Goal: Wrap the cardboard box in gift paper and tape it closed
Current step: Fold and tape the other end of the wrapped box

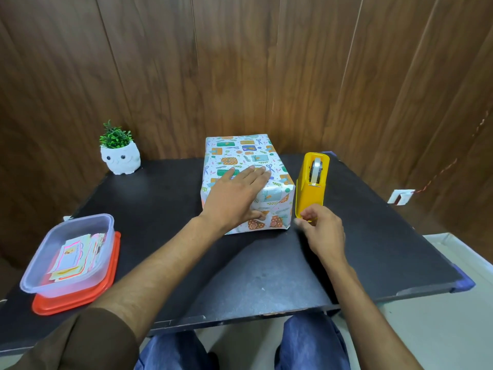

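Dark wood panelling (pixel 240 62) across the whole upper frame; black table (pixel 240 276) filling the middle. At centre of frame, toward the table's far edge: cardboard box (pixel 269 206), lying flat, covered in white gift paper (pixel 240 153) printed with parcels, scissors and sprigs.

Left hand (pixel 234 198) laid palm down on the box's top near its front edge. Fingers straight, mostly side by side, the leftmost a little apart, thumb (pixel 260 216) bent down over the near face.

Just right of the box, standing upright: yellow tape dispenser (pixel 310 193) with clear tape roll (pixel 316 169) in its top. Touching the box or merely beside it, impossible to tell.

Right hand (pixel 324 231) at the dispenser's near lower end, fingers curled, thumb and forefinger tips drawn together. Clamped on tape or on nothing, impossible to tell.

Lower left of frame: clear plastic container (pixel 34 279) holding paper cards (pixel 72 259), seated on a red lid (pixel 80 303). Upper left, at the table's far edge: white owl-shaped pot (pixel 120 158) with a small green plant (pixel 114 136). Right edge: white wall socket (pixel 401 196). Bottom of frame: brown sleeve (pixel 93 340) and blue jeans (pixel 312 340).
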